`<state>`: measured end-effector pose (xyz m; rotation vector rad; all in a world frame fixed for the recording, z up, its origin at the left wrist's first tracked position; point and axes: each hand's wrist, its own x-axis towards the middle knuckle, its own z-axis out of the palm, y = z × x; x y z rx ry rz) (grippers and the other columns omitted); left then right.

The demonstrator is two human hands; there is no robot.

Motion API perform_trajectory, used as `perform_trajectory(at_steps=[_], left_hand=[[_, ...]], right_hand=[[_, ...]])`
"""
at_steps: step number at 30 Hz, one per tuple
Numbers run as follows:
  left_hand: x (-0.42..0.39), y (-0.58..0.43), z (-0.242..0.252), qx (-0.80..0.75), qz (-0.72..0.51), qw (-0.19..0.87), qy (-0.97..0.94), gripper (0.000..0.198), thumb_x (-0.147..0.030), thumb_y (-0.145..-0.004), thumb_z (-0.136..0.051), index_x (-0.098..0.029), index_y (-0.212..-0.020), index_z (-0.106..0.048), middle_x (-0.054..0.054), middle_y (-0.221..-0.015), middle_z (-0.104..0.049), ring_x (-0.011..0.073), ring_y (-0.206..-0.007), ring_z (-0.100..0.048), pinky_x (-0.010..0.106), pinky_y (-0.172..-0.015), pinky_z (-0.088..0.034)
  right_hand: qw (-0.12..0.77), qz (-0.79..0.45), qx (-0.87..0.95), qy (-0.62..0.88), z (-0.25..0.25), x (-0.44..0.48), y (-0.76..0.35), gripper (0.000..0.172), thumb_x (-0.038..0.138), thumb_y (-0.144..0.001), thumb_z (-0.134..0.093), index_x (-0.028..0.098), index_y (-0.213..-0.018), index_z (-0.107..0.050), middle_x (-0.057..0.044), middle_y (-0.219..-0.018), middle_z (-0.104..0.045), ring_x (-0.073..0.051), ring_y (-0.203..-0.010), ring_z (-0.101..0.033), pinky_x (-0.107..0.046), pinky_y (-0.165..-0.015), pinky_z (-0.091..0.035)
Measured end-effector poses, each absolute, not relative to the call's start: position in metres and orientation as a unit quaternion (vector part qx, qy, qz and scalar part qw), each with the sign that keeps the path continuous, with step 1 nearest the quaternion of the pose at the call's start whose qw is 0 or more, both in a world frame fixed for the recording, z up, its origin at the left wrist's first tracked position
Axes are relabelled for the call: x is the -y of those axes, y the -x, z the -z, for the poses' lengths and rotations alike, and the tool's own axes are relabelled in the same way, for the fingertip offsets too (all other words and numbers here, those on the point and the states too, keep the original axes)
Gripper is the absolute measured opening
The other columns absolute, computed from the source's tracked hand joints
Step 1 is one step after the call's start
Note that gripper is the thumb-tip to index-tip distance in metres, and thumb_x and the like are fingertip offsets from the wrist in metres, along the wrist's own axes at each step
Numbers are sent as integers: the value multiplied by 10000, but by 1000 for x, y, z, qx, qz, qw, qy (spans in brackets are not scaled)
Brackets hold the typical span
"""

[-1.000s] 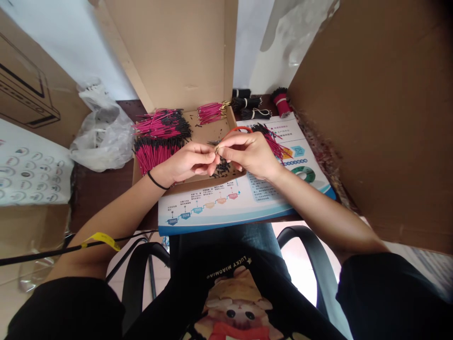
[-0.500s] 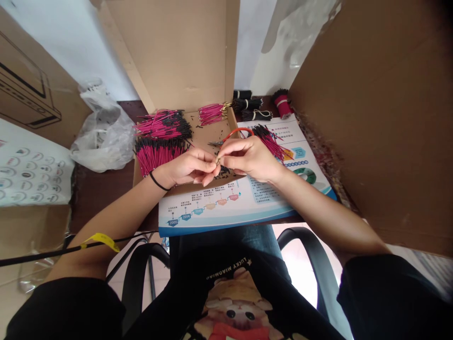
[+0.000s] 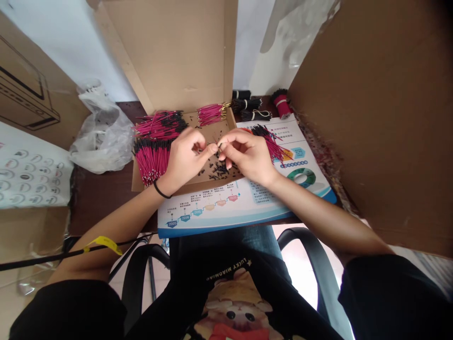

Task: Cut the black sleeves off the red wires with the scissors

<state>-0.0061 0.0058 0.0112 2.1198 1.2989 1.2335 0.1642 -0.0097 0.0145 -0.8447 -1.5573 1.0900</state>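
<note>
Head view: the left hand (image 3: 186, 158) and right hand (image 3: 247, 158) meet above a cardboard tray (image 3: 212, 137), their fingertips (image 3: 224, 145) pressed together, pinching a small wire end (image 3: 220, 148) between them while the other fingers curl under. Black bits (image 3: 219, 171) lie scattered below, with pink wires (image 3: 152, 160) beside. Firm, steady fingertip pressure suits so small a piece.
</note>
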Motion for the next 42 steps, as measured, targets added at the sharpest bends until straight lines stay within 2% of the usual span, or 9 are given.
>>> perform_trajectory(at_steps=[3, 5, 14, 23, 29, 32, 34, 37, 42], left_hand=[[0, 2, -9, -427, -382, 387, -722, 492, -543, -913, -414, -164, -618, -523, 5, -561, -520, 87, -502, -472, 234, -494, -396], [2, 1, -8, -389, -376, 484, -688, 488, -544, -920, -399, -160, -650, -529, 0, -567, -512, 73, -476, -455, 221, -460, -370], [5, -1, -8, -355, -360, 611, -609, 396, -506, -840, -581, -154, -663, -549, -49, -515, -386, 43, -430, -330, 199, -400, -258], [29, -3, -27, -316, -258, 542, -735, 321, -378, -893, -519, -162, -669, -599, -7, -569, -493, 71, -491, -430, 231, -448, -311], [-15, 22, -25, -423, -537, 433, -588, 391, -253, -775, -571, -180, -469, -338, -37, -494, -311, 64, -451, -270, 246, -415, -152], [-37, 37, -30, -494, -565, 381, -541, 261, -203, -737, -593, -183, -511, -466, -19, -621, -522, 58, -537, -387, 239, -449, -264], [-44, 44, -33, -519, -572, 364, -521, 214, -161, -714, -587, -176, -517, -504, -24, -725, -619, 50, -578, -422, 233, -451, -263], [-46, 48, -33, -525, -574, 324, -539, 300, -111, -699, -557, -154, -429, -433, -24, -749, -670, 54, -617, -490, 228, -437, -217], [-38, 58, -37, -489, -549, 152, -661, 252, -17, -686, -516, -153, -474, -515, -40, -988, -698, 79, -758, -563, 313, -655, -434]], right_hand=[[514, -268, 741, 340, -11, 10, -165, 174, 313, -877, -577, 189, -792, -666, -11, -772, -599, -94, -695, -547, -243, -631, -456], [504, -212, 766, 337, -9, 10, -167, 171, 273, -888, -555, 192, -795, -674, -10, -758, -596, -100, -708, -538, -251, -651, -442], [527, -262, 702, 401, -13, 15, -160, 119, 197, -807, -594, 178, -701, -643, 22, -659, -578, -90, -625, -504, -241, -581, -399], [616, -225, 564, 502, -16, -23, -191, 131, 261, -860, -494, 201, -782, -581, -8, -762, -574, -129, -753, -541, -289, -690, -450], [424, -119, 765, 471, -12, -7, -186, 141, 160, -848, -443, 202, -806, -572, -45, -761, -583, -191, -810, -526, -368, -762, -440], [356, -87, 823, 434, -6, 2, -176, 157, 131, -829, -422, 190, -799, -564, -63, -780, -601, -199, -829, -542, -357, -748, -442], [338, -85, 835, 425, -2, 4, -173, 164, 122, -823, -405, 178, -811, -558, -66, -787, -600, -182, -783, -543, -334, -712, -443], [312, -78, 855, 407, 1, 6, -172, 161, 108, -802, -399, 173, -788, -546, -50, -741, -566, -161, -711, -509, -313, -667, -428], [264, -56, 878, 395, 0, 8, -172, 181, 107, -823, -394, 176, -814, -561, -51, -756, -553, -173, -745, -495, -316, -674, -403]])
